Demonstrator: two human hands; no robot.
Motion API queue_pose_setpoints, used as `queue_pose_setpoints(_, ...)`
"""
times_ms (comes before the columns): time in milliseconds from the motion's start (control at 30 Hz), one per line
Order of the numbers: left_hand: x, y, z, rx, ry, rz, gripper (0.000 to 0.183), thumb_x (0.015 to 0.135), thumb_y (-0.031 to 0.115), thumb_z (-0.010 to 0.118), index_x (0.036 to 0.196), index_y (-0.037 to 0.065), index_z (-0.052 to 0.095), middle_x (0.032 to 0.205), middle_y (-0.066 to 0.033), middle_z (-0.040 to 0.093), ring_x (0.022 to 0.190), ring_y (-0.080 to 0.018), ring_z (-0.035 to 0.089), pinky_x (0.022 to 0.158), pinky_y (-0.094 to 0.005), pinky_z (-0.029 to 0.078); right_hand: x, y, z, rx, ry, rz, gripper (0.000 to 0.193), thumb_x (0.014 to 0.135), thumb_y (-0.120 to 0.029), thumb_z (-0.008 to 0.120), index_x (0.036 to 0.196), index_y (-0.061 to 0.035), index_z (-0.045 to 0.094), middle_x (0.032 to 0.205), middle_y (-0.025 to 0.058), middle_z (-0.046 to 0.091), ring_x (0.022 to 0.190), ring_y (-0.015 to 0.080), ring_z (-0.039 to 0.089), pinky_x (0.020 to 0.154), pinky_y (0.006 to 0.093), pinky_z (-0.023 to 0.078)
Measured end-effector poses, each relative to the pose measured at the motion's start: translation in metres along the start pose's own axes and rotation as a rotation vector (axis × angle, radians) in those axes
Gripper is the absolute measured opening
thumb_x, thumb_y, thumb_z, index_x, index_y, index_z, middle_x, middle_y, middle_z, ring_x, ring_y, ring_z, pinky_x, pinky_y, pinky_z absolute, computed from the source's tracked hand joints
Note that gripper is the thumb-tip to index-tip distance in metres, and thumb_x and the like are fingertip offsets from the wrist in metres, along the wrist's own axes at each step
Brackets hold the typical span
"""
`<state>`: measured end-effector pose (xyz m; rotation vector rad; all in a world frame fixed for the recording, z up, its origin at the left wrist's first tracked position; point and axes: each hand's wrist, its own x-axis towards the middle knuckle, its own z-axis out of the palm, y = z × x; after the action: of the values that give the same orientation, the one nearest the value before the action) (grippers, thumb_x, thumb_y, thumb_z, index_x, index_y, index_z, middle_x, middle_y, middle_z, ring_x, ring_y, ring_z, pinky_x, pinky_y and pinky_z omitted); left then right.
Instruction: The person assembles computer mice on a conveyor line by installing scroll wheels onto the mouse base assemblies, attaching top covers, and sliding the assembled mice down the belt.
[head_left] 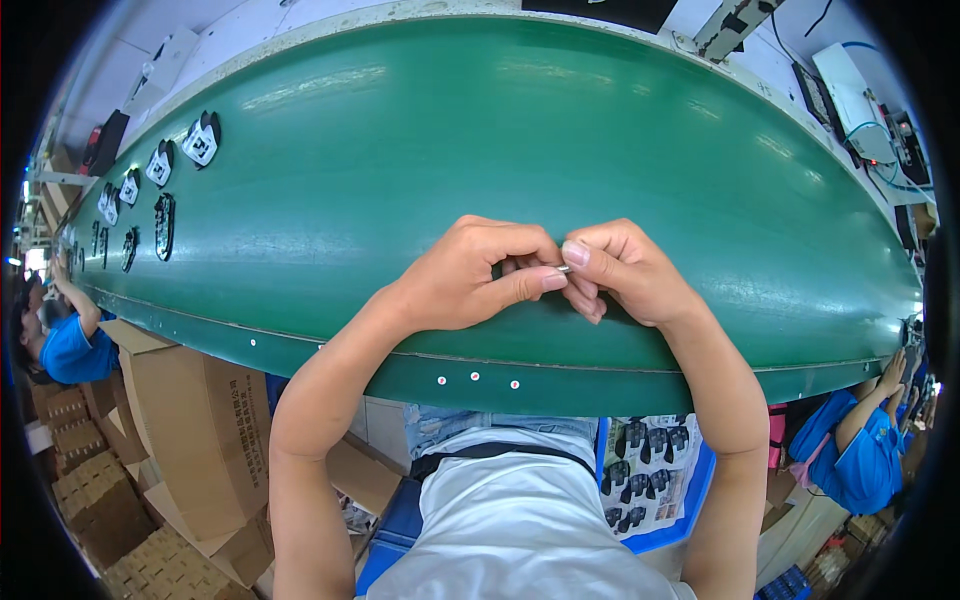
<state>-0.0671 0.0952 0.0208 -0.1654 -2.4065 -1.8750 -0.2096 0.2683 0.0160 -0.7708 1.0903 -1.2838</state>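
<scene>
Above the near part of the green work surface (430,140), my two hands meet in front of my body. My left hand (475,272) is closed, its thumb and forefinger pinched together. Against its fingertips my right hand (632,272) is closed too, thumb pressed toward its bent forefinger. Between the fingertips shows a small, thin, silvery piece (563,268); most of it is hidden by the fingers, so its kind cannot be made out. Both hands appear to touch it.
Several black-and-white molded parts (202,139) and black parts (164,227) lie at the far left. Small round stickers (475,377) dot the front edge. Below right, a blue tray (698,480) holds black parts. Cardboard boxes (200,430) stand lower left; people sit at both sides.
</scene>
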Motion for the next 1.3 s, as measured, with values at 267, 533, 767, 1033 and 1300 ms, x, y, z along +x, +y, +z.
queue_pose_setpoints(267, -0.004, -0.001, -0.001, -0.127, -0.045, 0.092, 0.012, 0.091, 0.013, 0.07, 0.093, 0.001, 0.068, 0.078, -0.0068, 0.069, 0.07, -0.0136, 0.065, 0.063, -0.0286, 0.05, -0.002, -0.001, 0.007, 0.086, -0.095, -0.036, 0.047, 0.104, -0.034, 0.051, 0.067, -0.0063, 0.053, 0.06, 0.0043, 0.056, 0.052, 0.0111, 0.052, 0.05, 0.0251, 0.041)
queue_pose_setpoints(533, -0.004, 0.0, -0.004, -0.231, -0.147, 0.038, 0.009, 0.092, 0.011, 0.069, 0.095, 0.002, 0.069, 0.079, -0.0061, 0.068, 0.071, -0.0123, 0.063, 0.068, -0.0265, 0.05, -0.003, -0.003, 0.006, 0.172, -0.168, -0.007, 0.048, 0.104, -0.036, 0.052, 0.067, -0.0063, 0.051, 0.061, 0.0061, 0.054, 0.053, 0.0136, 0.051, 0.051, 0.0269, 0.042)
queue_pose_setpoints(767, -0.004, 0.005, -0.006, -0.287, -0.131, 0.036, 0.011, 0.094, 0.008, 0.067, 0.101, 0.002, 0.072, 0.083, -0.0062, 0.07, 0.072, -0.0123, 0.064, 0.067, -0.0273, 0.051, -0.003, -0.006, 0.005, 0.237, -0.194, 0.009, 0.049, 0.104, -0.04, 0.05, 0.068, -0.0069, 0.049, 0.06, 0.0069, 0.053, 0.054, 0.0144, 0.05, 0.053, 0.0282, 0.043)
queue_pose_setpoints(1033, -0.005, 0.004, -0.007, -0.278, -0.143, 0.041, 0.011, 0.094, 0.008, 0.066, 0.1, 0.001, 0.072, 0.084, -0.0077, 0.07, 0.073, -0.0129, 0.065, 0.067, -0.0281, 0.052, -0.003, -0.009, 0.006, 0.135, -0.2, -0.023, 0.05, 0.105, -0.04, 0.049, 0.067, -0.0066, 0.049, 0.061, 0.0062, 0.054, 0.054, 0.0139, 0.051, 0.055, 0.0275, 0.043)
queue_pose_setpoints(1300, -0.006, 0.006, -0.008, -0.267, -0.13, 0.011, 0.012, 0.095, 0.011, 0.066, 0.097, 0.001, 0.071, 0.08, -0.0061, 0.07, 0.072, -0.0125, 0.064, 0.067, -0.0277, 0.051, -0.001, -0.011, 0.01, 0.053, -0.189, -0.043, 0.051, 0.105, -0.039, 0.047, 0.066, -0.0068, 0.048, 0.061, 0.0052, 0.054, 0.056, 0.0123, 0.051, 0.058, 0.0269, 0.043)
